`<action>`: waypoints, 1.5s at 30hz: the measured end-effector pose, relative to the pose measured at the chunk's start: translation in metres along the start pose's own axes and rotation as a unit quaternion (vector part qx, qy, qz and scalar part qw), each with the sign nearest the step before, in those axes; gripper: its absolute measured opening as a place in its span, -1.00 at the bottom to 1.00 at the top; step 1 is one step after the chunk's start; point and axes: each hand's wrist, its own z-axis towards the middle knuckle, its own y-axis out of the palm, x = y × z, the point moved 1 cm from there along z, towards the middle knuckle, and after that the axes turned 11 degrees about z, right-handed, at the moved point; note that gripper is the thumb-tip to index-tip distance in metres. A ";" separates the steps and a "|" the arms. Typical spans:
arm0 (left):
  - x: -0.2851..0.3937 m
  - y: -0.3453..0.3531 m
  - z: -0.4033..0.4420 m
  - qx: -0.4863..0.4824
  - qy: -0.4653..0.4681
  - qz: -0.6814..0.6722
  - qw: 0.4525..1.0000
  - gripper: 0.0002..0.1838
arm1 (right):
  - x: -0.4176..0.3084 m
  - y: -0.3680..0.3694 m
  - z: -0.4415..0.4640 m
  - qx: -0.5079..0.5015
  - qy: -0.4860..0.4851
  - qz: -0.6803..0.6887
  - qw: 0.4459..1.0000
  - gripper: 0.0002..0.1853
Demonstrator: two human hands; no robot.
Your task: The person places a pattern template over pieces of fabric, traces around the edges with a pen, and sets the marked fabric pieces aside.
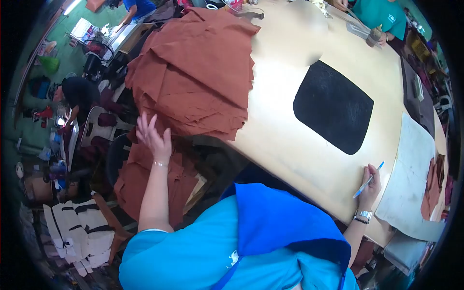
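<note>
My left hand (153,137) is raised with its fingers spread, holding nothing, close to the lower left edge of a big stack of rust-brown fabric pieces (198,72). Between the fingers of my right hand (370,186) is a blue-and-white pen (361,189), held over the near right part of the table. A black panel with rounded corners (333,108) lies flat on the pale tabletop (275,116), between the fabric stack and my right hand. Pale marks show faintly on its surface.
A light grey sheet (406,174) covers the table's right end, with brown scraps (432,188) on it. More rust-brown fabric (145,179) sits below the table's left edge. Across the table, a person in a green shirt (382,19) has a hand near a small jar (373,36).
</note>
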 end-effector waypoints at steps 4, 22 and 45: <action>0.102 0.007 0.087 -0.042 0.170 0.001 0.985 -0.27 | 0.004 0.001 -0.002 0.003 0.014 0.051 0.999 -0.80; 0.389 -0.019 0.027 -0.233 0.388 -0.513 0.729 -0.62 | 0.000 -0.001 -0.002 0.141 0.049 0.126 0.981 -0.80; 0.345 -0.012 0.002 -0.187 0.449 -0.369 0.792 -0.83 | -0.086 0.065 -0.039 -0.169 -0.153 -0.130 0.965 -0.53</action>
